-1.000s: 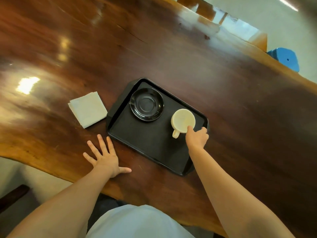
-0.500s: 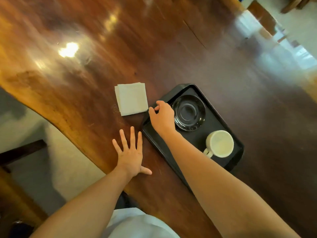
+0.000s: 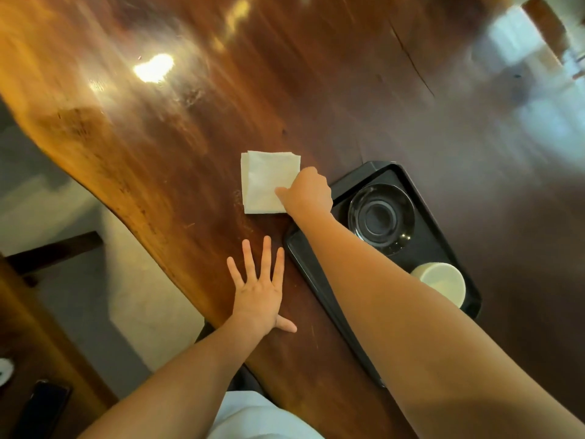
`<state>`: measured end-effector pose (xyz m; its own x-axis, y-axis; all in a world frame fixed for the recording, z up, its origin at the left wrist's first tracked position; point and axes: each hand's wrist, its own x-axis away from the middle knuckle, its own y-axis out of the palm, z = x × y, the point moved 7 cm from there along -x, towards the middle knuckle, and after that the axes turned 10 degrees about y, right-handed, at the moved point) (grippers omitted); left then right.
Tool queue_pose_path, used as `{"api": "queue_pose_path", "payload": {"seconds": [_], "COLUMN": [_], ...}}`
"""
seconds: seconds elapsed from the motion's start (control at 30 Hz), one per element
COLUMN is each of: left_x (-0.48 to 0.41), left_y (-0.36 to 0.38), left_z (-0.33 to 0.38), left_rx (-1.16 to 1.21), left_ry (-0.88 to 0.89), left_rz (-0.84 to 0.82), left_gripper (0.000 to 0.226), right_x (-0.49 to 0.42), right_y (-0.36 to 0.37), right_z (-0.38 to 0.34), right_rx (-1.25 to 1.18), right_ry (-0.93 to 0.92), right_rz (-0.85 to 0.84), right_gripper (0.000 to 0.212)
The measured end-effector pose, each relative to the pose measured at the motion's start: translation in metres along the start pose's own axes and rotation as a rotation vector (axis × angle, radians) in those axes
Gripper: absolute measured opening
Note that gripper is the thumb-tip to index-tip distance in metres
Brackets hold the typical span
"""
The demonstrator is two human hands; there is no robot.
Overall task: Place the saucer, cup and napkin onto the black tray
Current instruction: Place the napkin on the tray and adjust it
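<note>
The folded white paper napkin (image 3: 266, 180) lies flat on the glossy wooden tabletop (image 3: 316, 90), just to the left of the black tray (image 3: 430, 248) and apart from its rim. It is the only task item not yet aboard: the black saucer (image 3: 381, 218) sits at the tray's far end and the cream cup (image 3: 441, 282) stands upright at its near right end, partly hidden behind the forearm. The right hand (image 3: 308, 193) reaches across the tray's left edge and rests on the napkin's near right corner; the fingers are curled under the knuckles, so I cannot tell whether the grip has pinched the paper or only presses on it. The left hand (image 3: 258, 288) lies flat on the tabletop near the tray's left edge, fingers spread wide, holding nothing. The napkin should be very light, soft and limp, in several folded plies that could fan apart or droop if lifted by one layer. On a polished surface it will likely slide rather than lift when pushed from above, so the sensible hold is a thumb-and-finger pinch through all plies at the corner or edge nearest the tray, perhaps after dragging it slightly to raise that edge. The bare tray floor left of the saucer and cup looks like the open spot for it.
</note>
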<state>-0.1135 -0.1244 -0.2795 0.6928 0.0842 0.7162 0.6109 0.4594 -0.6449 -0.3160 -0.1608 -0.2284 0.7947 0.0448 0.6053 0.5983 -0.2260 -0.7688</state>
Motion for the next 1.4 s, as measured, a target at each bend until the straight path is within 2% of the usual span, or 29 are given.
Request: {"api": "queue_pose_path", "payload": {"seconds": [0.1, 0.27, 0.37, 0.53, 0.7, 0.77, 0.93, 1.1, 1.2, 1.3, 1.4], "left_x": [-0.001, -0.001, -0.001, -0.002, -0.002, -0.002, 0.000, 0.000, 0.004, 0.007, 0.008], "left_y": [0.001, 0.001, 0.001, 0.000, 0.000, 0.000, 0.000, 0.002, 0.002, -0.003, -0.005], "left_z": [0.000, -0.001, -0.001, -0.001, -0.002, -0.002, -0.001, -0.002, 0.000, 0.003, 0.005], "left_rx": [-0.006, -0.011, -0.016, -0.032, -0.045, -0.054, -0.078, -0.097, -0.094, -0.038, -0.051], "left_ry": [-0.001, 0.001, -0.003, -0.004, -0.006, -0.007, -0.010, 0.006, 0.019, 0.001, -0.035], "left_rz": [0.002, 0.011, 0.019, 0.031, 0.050, 0.049, 0.046, 0.014, 0.037, 0.059, 0.030], "left_gripper": [0.156, 0.157, 0.158, 0.158, 0.157, 0.157, 0.157, 0.147, 0.143, 0.152, 0.160], "right_x": [-0.005, -0.007, -0.006, 0.013, 0.045, 0.054, 0.068, 0.090, 0.100, 0.118, 0.133], "right_y": [0.001, 0.002, 0.006, 0.018, 0.032, 0.033, 0.017, 0.009, 0.015, 0.026, 0.032], "right_z": [0.001, -0.002, -0.004, 0.002, 0.010, 0.012, 0.018, 0.066, 0.124, 0.177, 0.217], "right_rx": [-0.037, -0.011, -0.093, -0.533, -0.679, -0.748, -0.852, -1.122, -1.225, -1.420, -1.592], "right_ry": [0.055, 0.057, 0.098, 0.419, 0.649, 0.637, 0.338, 0.261, 0.328, 0.446, 0.537], "right_rz": [-0.042, -0.108, -0.204, -0.457, -0.711, -0.726, -0.636, -0.795, -0.798, -0.826, -0.776], "right_gripper": [0.047, 0.032, 0.030, 0.037, 0.024, 0.028, 0.041, 0.039, 0.054, 0.074, 0.073]}}
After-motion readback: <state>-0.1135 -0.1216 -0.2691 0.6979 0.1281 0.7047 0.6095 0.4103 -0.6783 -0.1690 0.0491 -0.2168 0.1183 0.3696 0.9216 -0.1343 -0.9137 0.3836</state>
